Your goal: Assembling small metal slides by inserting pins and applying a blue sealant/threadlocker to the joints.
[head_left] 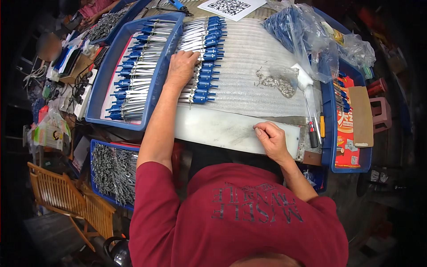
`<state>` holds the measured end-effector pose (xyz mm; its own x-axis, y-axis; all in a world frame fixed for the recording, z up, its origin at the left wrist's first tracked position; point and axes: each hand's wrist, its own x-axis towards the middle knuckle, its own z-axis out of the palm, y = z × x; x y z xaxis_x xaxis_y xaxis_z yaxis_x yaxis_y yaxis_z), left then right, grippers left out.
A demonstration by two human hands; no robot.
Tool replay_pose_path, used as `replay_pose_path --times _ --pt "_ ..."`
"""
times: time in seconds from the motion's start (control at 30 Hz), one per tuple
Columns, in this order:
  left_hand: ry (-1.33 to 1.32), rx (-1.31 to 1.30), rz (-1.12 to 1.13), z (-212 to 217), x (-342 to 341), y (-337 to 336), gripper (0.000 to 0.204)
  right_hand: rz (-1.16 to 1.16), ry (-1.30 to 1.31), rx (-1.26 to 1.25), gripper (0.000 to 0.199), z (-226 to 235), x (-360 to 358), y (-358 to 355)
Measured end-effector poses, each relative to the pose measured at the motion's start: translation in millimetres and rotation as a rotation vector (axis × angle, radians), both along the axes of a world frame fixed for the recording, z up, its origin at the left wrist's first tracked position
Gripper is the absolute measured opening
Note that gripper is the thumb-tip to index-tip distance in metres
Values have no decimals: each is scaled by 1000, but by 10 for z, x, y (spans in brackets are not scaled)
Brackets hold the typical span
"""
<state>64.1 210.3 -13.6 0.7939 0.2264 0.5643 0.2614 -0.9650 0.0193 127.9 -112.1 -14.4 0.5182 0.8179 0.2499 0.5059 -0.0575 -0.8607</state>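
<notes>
A long row of slim silver metal parts with blue ends (204,86) lies on the white foam sheet (242,58). Over the middle of this row is my left hand (181,69), its fingers curled down among the parts; the fingertips are partly hidden, so what they grip is unclear. My right hand (272,140) hovers at the right end of a white board (213,127), thumb and forefinger pinched together. Something tiny and dark seems to sit at their tips, too small to name. Small loose metal pins (280,82) lie in and around a clear bag on the foam.
Blue trays flank the work: one with similar parts (153,95) at left, another (329,133) at right. A bin of grey metal pieces (115,173) stands lower left. Two screwdrivers, a red-and-black (312,133) and a yellow one (322,127), lie right. A plastic bag of blue pieces (284,29) sits far right.
</notes>
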Motion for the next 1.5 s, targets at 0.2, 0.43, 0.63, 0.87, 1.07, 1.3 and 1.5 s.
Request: replay_pose_path --times 0.2,0.43,0.63,0.87,1.07,1.3,1.5 --pt "27 3 7 -22 19 22 20 4 -1 5 10 2 -1 3" --pt "130 -52 55 40 46 1 20 -3 -1 13 9 3 -2 5" --pt "165 -53 96 41 62 -10 19 -6 2 18 10 2 2 2" --pt "19 -17 174 55 -27 -107 13 -8 -31 63 10 -10 -12 16" --pt "-365 -299 -3 303 -443 -740 9 3 57 -19 11 -21 -37 7" --pt "-391 -336 7 377 -1347 -1363 17 -18 147 -35 14 -177 54 -70" --pt "-341 -300 429 277 -2409 -1430 15 -6 175 8 15 -271 96 -86"
